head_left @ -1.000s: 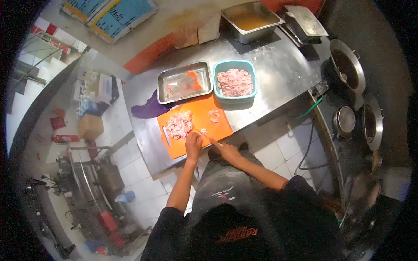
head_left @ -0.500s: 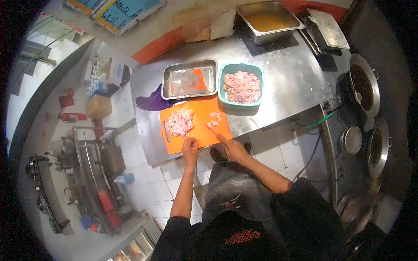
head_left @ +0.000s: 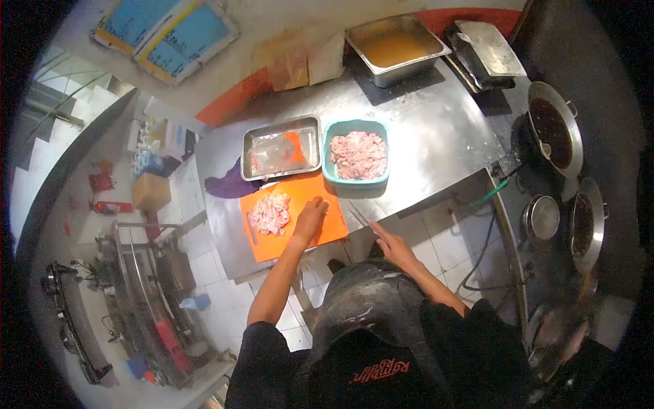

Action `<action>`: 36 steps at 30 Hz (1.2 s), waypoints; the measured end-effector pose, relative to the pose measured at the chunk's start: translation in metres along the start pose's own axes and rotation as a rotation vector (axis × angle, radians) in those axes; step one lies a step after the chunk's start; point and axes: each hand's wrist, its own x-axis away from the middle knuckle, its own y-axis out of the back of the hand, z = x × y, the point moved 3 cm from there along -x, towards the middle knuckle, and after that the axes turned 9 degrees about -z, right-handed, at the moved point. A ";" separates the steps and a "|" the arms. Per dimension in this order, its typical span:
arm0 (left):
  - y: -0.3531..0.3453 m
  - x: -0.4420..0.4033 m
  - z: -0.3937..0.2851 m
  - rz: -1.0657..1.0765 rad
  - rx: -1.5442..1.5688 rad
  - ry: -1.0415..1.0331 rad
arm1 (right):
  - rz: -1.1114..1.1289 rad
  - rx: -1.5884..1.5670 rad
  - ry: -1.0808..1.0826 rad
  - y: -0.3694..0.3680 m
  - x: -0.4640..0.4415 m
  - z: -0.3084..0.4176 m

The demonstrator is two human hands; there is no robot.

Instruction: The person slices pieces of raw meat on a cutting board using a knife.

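An orange cutting board [head_left: 332, 225] lies at the table's near edge, with a pile of pale pink raw meat pieces [head_left: 270, 213] on its left half. My left hand [head_left: 312, 218] reaches onto the board's right half, fingers curled down. Whatever is beneath those fingers is hidden. Just off the board's right side, my right hand [head_left: 395, 247] grips a knife [head_left: 358, 217] by its handle, the blade pointing up and left over the table edge. Behind the board, a turquoise tub [head_left: 355, 183] holds more raw meat [head_left: 358, 155]. Beside it stands a shallow metal tray [head_left: 281, 173].
A purple cloth [head_left: 228, 184] lies left of the tray. Toward the back is a deep metal pan [head_left: 402, 71] of brownish liquid. Two large woks [head_left: 575, 136] and a round lidded pot [head_left: 543, 217] stand to the right. A green hose [head_left: 492, 193] hangs by the table corner.
My left hand has moved from the board's near edge onto its right half, covering where small cut pieces lay. The right hand has drawn the knife off the board to the right.
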 end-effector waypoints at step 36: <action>0.011 0.000 -0.061 -0.453 0.133 -0.096 | -0.283 0.073 -0.221 0.071 0.084 -0.069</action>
